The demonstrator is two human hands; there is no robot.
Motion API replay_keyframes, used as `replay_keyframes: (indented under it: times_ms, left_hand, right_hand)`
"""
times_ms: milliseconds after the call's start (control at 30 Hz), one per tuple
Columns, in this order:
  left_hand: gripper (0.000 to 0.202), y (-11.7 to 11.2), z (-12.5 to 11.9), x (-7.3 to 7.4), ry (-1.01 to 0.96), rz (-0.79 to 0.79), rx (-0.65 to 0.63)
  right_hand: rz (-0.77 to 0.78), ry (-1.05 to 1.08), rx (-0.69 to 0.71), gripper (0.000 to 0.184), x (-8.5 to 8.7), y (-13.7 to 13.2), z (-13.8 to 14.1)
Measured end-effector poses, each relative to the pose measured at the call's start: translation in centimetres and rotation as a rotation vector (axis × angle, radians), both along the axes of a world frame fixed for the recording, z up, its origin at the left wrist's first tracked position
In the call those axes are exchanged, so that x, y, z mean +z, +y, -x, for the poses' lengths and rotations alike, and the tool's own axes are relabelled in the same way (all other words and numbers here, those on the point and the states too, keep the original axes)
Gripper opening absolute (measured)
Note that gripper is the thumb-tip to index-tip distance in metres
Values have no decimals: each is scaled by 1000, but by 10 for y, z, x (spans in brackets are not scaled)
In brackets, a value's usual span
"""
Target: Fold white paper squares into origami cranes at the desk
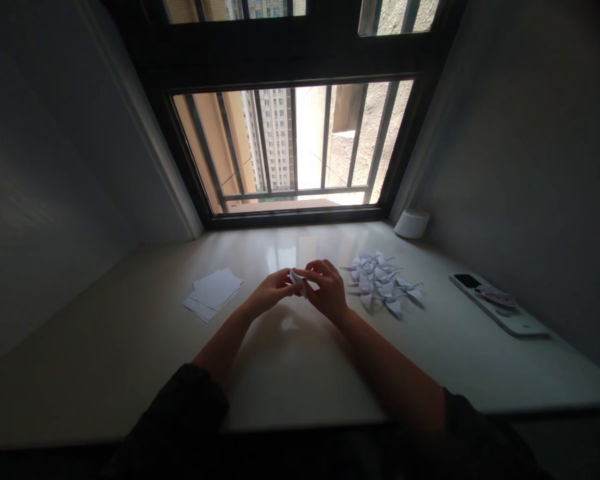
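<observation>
Between my two hands, above the middle of the white sill, is a small piece of folded white paper (301, 283). My left hand (274, 291) pinches it from the left side. From the right, the fingers of my right hand (326, 288) close on its other side, with the knuckles raised. Part of the paper is hidden behind the fingers. Just right of my right hand lies a pile of several folded paper cranes (380, 279). On the left, apart from my left hand, rests a loose stack of flat white paper sheets (215, 290).
A white device with a dark panel (497, 305) lies at the right, a bundled cable (496, 295) on top. A white cylinder (412, 224) stands in the back right corner. A dark-framed window (300, 217) with bars outside closes off the back of the sill (290, 373).
</observation>
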State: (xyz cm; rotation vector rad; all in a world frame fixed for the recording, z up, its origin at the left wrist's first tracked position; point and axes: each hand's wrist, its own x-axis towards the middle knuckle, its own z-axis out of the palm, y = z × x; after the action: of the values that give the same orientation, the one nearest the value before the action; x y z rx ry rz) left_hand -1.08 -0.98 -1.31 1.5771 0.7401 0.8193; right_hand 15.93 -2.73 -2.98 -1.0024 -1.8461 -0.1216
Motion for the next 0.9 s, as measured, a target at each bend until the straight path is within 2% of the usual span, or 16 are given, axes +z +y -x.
replay_keyframes:
  times_ms: [100, 300, 500, 633, 900]
  left_hand:
    - [33, 0, -4, -3, -33, 2, 43]
    - [38, 3, 3, 3, -6, -14, 8]
    - [37, 5, 17, 14, 43, -62, -34]
    - [38, 6, 24, 19, 86, -27, -70]
    - [37, 6, 28, 21, 132, -9, -86]
  right_hand:
    - [-10, 4, -6, 23, -2, 1, -1]
    - [44, 131, -17, 16, -4, 6, -5]
    - [120, 206, 137, 19, -2, 8, -6]
    - [203, 282, 231, 20, -1, 8, -6]
    - [261, 397, 70, 13, -2, 8, -9]
